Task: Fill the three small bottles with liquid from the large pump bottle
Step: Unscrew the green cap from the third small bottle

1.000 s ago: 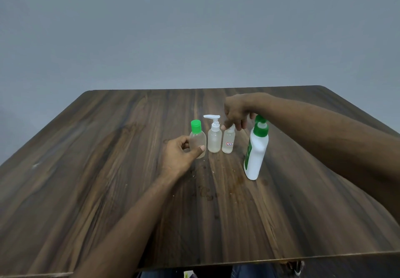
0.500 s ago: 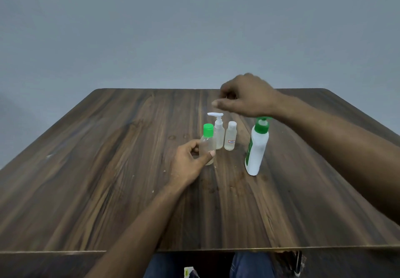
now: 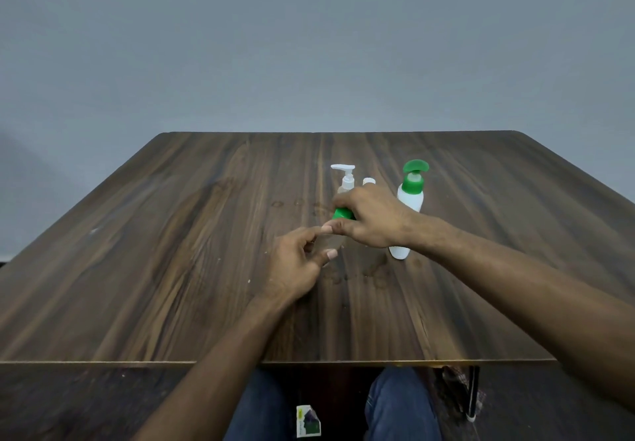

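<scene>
Hands meet over the middle of the wooden table (image 3: 171, 269), both busy with one small clear bottle (image 3: 331, 243). The left hand (image 3: 299, 265) curls round the bottle's body from the near left side, thumb and forefinger pinching it, and the right hand (image 3: 372, 219) comes across from the right with its fingers closed over the green cap (image 3: 342, 214). It looks like the cap is about to be twisted off so this bottle can be filled first.

Just behind the hands stand the other two small ones: a clear bottle with a white pump top (image 3: 344, 179) and a tiny white-capped bottle (image 3: 368, 182), mostly hidden by the right hand. The large white pump bottle (image 3: 409, 200) with its green pump head stands upright just to the right, with the right wrist passing in front of its lower half.

The risk I see is that crowding. The right forearm is very near the large bottle, so a sharp twist or a pull back could knock it over. The small bottle seems light and held only by fingertips, so a stiff cap might make it slip or tip. A loosened cap could also roll away across the table.
</scene>
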A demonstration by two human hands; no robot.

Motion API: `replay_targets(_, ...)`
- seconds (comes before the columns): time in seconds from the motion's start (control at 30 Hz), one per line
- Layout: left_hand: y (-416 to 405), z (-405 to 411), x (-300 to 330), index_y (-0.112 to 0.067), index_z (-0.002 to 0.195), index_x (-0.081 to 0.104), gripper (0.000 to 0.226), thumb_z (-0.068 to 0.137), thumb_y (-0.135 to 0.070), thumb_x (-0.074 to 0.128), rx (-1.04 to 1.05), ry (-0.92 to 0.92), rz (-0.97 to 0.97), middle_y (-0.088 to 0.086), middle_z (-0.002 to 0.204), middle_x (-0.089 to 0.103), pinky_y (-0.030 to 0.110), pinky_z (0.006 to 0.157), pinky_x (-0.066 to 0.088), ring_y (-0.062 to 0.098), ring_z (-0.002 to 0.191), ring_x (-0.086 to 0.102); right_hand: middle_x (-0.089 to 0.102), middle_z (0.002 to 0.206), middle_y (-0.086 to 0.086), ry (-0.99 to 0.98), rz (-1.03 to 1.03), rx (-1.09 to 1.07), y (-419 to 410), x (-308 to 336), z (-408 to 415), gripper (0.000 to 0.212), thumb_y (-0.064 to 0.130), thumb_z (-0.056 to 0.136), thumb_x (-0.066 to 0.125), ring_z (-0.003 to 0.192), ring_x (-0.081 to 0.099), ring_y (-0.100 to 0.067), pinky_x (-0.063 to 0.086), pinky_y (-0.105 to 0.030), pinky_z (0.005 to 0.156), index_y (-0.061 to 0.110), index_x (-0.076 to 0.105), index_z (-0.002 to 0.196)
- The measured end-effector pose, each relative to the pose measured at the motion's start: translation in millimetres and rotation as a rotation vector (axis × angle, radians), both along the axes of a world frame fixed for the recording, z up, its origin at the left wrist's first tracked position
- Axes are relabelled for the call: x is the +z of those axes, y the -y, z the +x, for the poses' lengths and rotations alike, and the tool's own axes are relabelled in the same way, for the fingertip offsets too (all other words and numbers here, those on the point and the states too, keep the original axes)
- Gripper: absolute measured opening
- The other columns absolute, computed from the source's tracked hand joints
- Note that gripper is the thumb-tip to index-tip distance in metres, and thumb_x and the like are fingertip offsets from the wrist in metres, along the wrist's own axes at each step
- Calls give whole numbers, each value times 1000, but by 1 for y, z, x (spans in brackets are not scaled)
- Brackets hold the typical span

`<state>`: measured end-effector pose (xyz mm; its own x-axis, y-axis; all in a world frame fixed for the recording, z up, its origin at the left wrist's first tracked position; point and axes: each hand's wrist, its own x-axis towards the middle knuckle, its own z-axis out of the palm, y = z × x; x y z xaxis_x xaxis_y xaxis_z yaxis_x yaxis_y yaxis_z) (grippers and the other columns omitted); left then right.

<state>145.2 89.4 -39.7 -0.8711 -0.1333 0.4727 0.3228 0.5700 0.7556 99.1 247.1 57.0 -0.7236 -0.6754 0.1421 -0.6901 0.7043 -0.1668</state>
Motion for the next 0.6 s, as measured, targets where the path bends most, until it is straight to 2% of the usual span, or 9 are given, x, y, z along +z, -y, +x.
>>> replay_targets(0.1,1,2,-7,-22,105,73,37,68,-25,77,-116,59,81,-12,68,63,28,64,49,1,62,57,52,68,5,-40,16,112,-8,-5,3,33,42,97,64,66,45,-18,30,-36,64,12,64,87)
replay_targets(0.2,6,3,-17,-22,104,72,40,69,-41,72,-197,83,49,1,86,69,47,72,53,21,78,65,62,95,1,36,36,229,-22,-13,0,23,29,97,66,88,58,-18,46,-40,78,9,68,110)
replay_targets(0.27,6,7,-17,-21,104,72,40,69,-40,71,-188,90,-4,2,89,69,45,74,52,21,81,65,62,111,2,117,-4,264,-29,-18,2,37,33,94,67,101,58,-14,48,-35,85,15,66,127)
replay_targets(0.3,5,8,-16,-21,106,72,40,69,-38,71,-176,89,-29,2,88,69,43,73,52,20,80,65,63,118,3,118,-46,240,-32,-20,3,50,47,92,65,105,58,-12,48,-32,87,19,63,133)
replay_targets(0.37,0,12,-14,-22,107,71,41,69,-36,71,-142,74,-72,-4,82,67,38,69,51,14,74,61,67,108,8,88,-150,106,-37,-25,4,64,74,84,56,95,60,-7,47,-30,79,25,66,124)
replay_targets(0.4,-3,13,-13,-23,107,71,41,68,-36,71,-126,66,-78,-7,78,64,36,67,50,12,71,59,65,90,11,61,-185,45,-39,-28,4,57,79,84,54,80,58,-7,44,-30,71,28,69,103)
replay_targets(0.47,-7,14,-14,-26,107,71,40,68,-39,71,-113,54,-70,-9,77,63,37,66,51,10,70,59,52,62,12,9,-211,-5,-40,-32,7,44,75,83,52,57,48,-6,36,-29,58,33,52,69)
replay_targets(0.53,-9,14,-15,-30,107,70,40,69,-41,69,-118,48,-47,-7,81,65,40,68,52,11,74,61,52,59,9,-2,-270,26,-41,-37,9,51,72,88,55,54,49,-9,39,-32,53,26,57,68)
replay_targets(0.6,-10,13,-14,-28,109,69,40,70,-35,70,-113,51,-7,-3,86,66,42,71,52,13,79,62,63,68,3,9,-292,85,-45,-41,8,58,68,88,54,62,56,-14,49,-38,59,12,70,89)
